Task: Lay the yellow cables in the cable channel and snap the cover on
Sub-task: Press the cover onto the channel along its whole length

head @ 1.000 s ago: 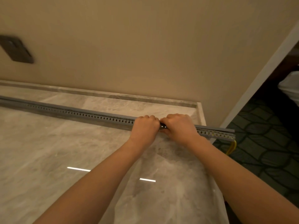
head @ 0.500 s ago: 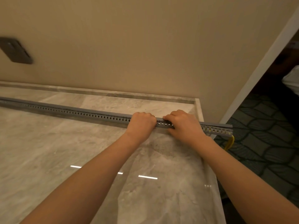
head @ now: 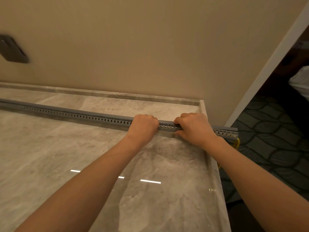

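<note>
Where a polished grey-beige marble worktop (head: 58, 156) meets a plain beige wall, a long grey slotted plastic cable channel (head: 100, 117) is laid lengthwise. It runs from the far left to just past the worktop's right edge. Near that right end it is gripped by two bare hands, seen from above, with both forearms reaching in from the bottom of the view.

The left hand (head: 143, 126) is curled tightly over the top of the channel, knuckles up, with the fingers wrapped out of sight down the far side. The right hand (head: 194, 129) is closed over it in the same way, just to the right, so that a short slotted stretch is left bare between them.

This grip appears chosen so that a downward squeeze can be put on the flat grey cover strip (head: 224, 128) seen lying along the top. From this it is judged that the cover is being snapped on section by section. Whether it is fully seated under the hands cannot be told.

A loop of thin yellow cable (head: 237, 143) is seen hanging below the channel's right end, over dark leaf-patterned carpet (head: 275, 139). The remainder is presumed to lie hidden inside. The overhang past the edge probably lets the cable drop free.

A dark rectangular switch plate (head: 12, 49) is fixed to the wall at upper left, and a white door frame (head: 272, 64) is seen at right.
</note>
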Demonstrator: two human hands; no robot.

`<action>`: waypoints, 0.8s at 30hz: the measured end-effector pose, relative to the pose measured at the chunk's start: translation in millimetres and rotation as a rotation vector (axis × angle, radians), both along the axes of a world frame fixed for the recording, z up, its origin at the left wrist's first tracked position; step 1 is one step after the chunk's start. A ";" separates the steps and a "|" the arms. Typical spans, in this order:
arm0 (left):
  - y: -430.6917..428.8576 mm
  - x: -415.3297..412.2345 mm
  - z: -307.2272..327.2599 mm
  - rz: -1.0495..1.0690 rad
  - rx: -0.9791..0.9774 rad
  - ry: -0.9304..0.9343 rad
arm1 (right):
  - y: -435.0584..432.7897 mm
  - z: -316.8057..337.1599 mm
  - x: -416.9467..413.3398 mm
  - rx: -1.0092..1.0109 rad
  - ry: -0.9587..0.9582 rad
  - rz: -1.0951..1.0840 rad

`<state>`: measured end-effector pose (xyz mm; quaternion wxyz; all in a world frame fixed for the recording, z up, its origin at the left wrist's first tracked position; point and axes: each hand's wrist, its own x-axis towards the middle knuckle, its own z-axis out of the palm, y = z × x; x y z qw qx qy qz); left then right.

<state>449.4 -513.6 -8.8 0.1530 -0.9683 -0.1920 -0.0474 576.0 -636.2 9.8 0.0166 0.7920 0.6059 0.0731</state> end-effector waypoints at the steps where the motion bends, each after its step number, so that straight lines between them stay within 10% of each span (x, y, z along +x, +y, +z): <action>1: 0.0 -0.7 -0.1 -0.005 0.001 -0.004 | 0.2 0.3 0.1 0.005 0.011 -0.002; 24: -11.6 -13.2 -7.8 0.095 -0.294 -0.349 | 10.5 -6.1 1.4 0.015 0.085 0.043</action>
